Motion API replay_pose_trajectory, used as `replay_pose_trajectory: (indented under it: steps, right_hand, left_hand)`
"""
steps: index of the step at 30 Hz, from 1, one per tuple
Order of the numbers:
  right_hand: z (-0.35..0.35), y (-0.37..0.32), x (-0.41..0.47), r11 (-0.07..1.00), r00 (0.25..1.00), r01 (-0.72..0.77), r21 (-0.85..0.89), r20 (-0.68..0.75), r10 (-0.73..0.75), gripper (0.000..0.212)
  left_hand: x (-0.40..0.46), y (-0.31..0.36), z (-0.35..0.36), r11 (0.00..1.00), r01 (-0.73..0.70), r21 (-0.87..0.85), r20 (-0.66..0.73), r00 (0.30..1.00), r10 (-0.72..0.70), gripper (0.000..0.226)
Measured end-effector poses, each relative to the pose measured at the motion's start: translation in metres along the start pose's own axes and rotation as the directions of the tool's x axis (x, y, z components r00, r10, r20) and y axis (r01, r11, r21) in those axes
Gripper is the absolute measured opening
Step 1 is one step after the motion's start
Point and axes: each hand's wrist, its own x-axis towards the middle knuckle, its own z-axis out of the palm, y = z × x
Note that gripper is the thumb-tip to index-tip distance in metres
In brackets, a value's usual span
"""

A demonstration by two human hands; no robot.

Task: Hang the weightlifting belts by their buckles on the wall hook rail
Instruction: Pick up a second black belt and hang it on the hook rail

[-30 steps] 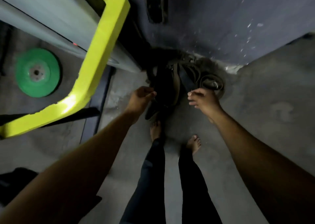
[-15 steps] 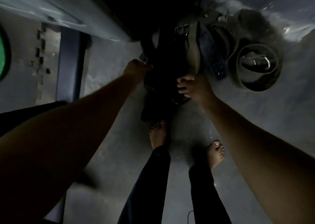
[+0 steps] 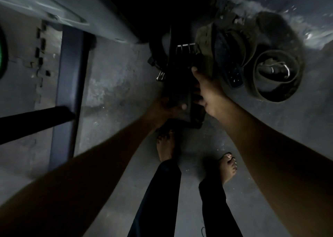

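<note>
Both hands moved lower onto the black belt (image 3: 180,92) at frame centre: left hand (image 3: 162,106) and right hand (image 3: 209,90) fingers curl around it. Other belts (image 3: 270,74) lie on the floor; no hanging done yet.

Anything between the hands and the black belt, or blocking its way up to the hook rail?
Nothing between them: the left hand and right hand both already grip the black belt. Other belts lie piled beside it on the floor, touching it. The hook rail is out of view, so that path cannot be judged.
</note>
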Motion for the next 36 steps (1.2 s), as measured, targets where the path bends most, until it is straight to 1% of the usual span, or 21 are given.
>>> replay_pose_trajectory:
  steps: [1, 2, 3, 4, 5, 6, 8, 10, 11, 14, 17, 18, 20, 22, 24, 25, 27, 28, 30, 32, 36]
  right_hand:
    - [-0.001, -0.005, -0.002, 1.000, 1.000, 0.006, 0.012, -0.006, -0.006, 0.050]
    - [-0.002, -0.010, -0.006, 0.999, 0.999, 0.034, -0.002, -0.021, -0.034, 0.043]
    - [-0.005, -0.012, -0.006, 0.997, 0.996, 0.078, -0.027, -0.043, -0.079, 0.033]
    - [-0.008, -0.014, -0.009, 0.990, 0.989, 0.126, -0.057, -0.068, -0.130, 0.025]
    - [-0.011, -0.015, -0.012, 0.982, 0.980, 0.174, -0.069, -0.080, -0.180, 0.018]
    - [-0.015, -0.015, -0.017, 0.974, 0.972, 0.216, -0.074, -0.079, -0.221, 0.012]
    - [-0.023, -0.014, -0.030, 0.958, 0.956, 0.274, -0.082, -0.083, -0.280, 0.006]
    - [-0.033, -0.011, -0.047, 0.945, 0.942, 0.319, -0.067, -0.082, -0.324, 0.008]
    - [-0.039, -0.009, -0.056, 0.936, 0.934, 0.347, -0.048, -0.075, -0.350, 0.011]
    - [-0.054, -0.004, -0.092, 0.905, 0.905, 0.417, -0.080, -0.052, -0.422, 0.025]
    - [-0.067, -0.003, -0.135, 0.899, 0.902, 0.425, -0.103, -0.034, -0.430, 0.062]
    - [-0.070, -0.005, -0.153, 0.894, 0.898, 0.435, -0.110, -0.025, -0.440, 0.068]
    - [-0.076, -0.013, -0.194, 0.876, 0.882, 0.468, -0.119, 0.000, -0.471, 0.066]
    - [-0.084, -0.023, -0.238, 0.856, 0.867, 0.497, -0.140, 0.028, -0.498, 0.063]
    - [-0.092, -0.039, -0.284, 0.843, 0.857, 0.512, -0.167, 0.032, -0.514, 0.065]
    - [-0.098, -0.050, -0.306, 0.827, 0.844, 0.533, -0.181, 0.036, -0.536, 0.062]
    - [-0.105, -0.075, -0.355, 0.793, 0.811, 0.582, -0.178, 0.054, -0.583, 0.045]
    - [-0.108, -0.088, -0.379, 0.777, 0.794, 0.605, -0.173, 0.060, -0.605, 0.041]
    - [-0.110, -0.113, -0.428, 0.754, 0.764, 0.645, -0.126, 0.060, -0.643, 0.033]
    - [-0.108, -0.139, -0.475, 0.735, 0.734, 0.678, -0.032, 0.095, -0.673, 0.021]
    - [-0.100, -0.190, -0.563, 0.659, 0.653, 0.751, 0.028, 0.111, -0.749, 0.022]
  left_hand:
    - [0.003, 0.008, 0.005, 0.999, 0.029, 0.019, 0.011, 0.999, -0.030, 0.040]
    - [-0.002, 0.019, 0.007, 0.999, 0.018, 0.032, 0.040, 0.999, -0.019, 0.037]
    - [-0.012, 0.012, 0.019, 0.996, -0.012, 0.087, 0.072, 0.997, 0.005, 0.033]
    - [-0.013, 0.013, 0.024, 0.995, -0.031, 0.100, 0.105, 0.994, 0.020, 0.030]
    - [-0.017, 0.010, 0.030, 0.990, -0.023, 0.139, 0.112, 0.994, 0.008, 0.029]
    - [-0.024, 0.013, 0.036, 0.991, -0.017, 0.135, 0.116, 0.993, 0.001, 0.028]
    - [-0.024, 0.026, 0.038, 0.999, 0.034, 0.017, 0.090, 0.995, -0.035, 0.024]
    - [-0.031, 0.046, 0.042, 0.992, 0.058, -0.113, 0.039, 0.998, -0.054, 0.017]
    - [-0.033, 0.055, 0.043, 0.982, 0.057, -0.177, 0.046, 0.998, -0.050, 0.014]
    - [-0.046, 0.093, 0.048, 0.965, 0.031, -0.260, 0.082, 0.997, -0.010, 0.027]
    - [-0.066, 0.132, 0.060, 0.940, -0.006, -0.341, 0.119, 0.992, 0.050, 0.046]
    - [-0.075, 0.145, 0.067, 0.923, -0.021, -0.385, 0.111, 0.991, 0.069, 0.050]
    - [-0.104, 0.173, 0.083, 0.892, -0.054, -0.448, 0.075, 0.992, 0.097, 0.048]
    - [-0.139, 0.198, 0.098, 0.892, -0.109, -0.438, 0.016, 0.991, 0.130, 0.041]
    - [-0.177, 0.222, 0.110, 0.893, -0.181, -0.412, -0.017, 0.981, 0.191, 0.039]
    - [-0.199, 0.235, 0.115, 0.888, -0.217, -0.405, -0.025, 0.974, 0.227, 0.037]
    - [-0.244, 0.262, 0.125, 0.867, -0.297, -0.400, -0.034, 0.950, 0.310, 0.030]
    - [-0.267, 0.276, 0.130, 0.848, -0.335, -0.410, -0.038, 0.935, 0.351, 0.027]
    - [-0.314, 0.302, 0.138, 0.803, -0.412, -0.431, -0.048, 0.899, 0.435, 0.024]
    - [-0.358, 0.325, 0.142, 0.774, -0.495, -0.394, -0.070, 0.856, 0.512, 0.017]
    - [-0.442, 0.363, 0.147, 0.701, -0.633, -0.329, -0.072, 0.757, 0.650, 0.014]
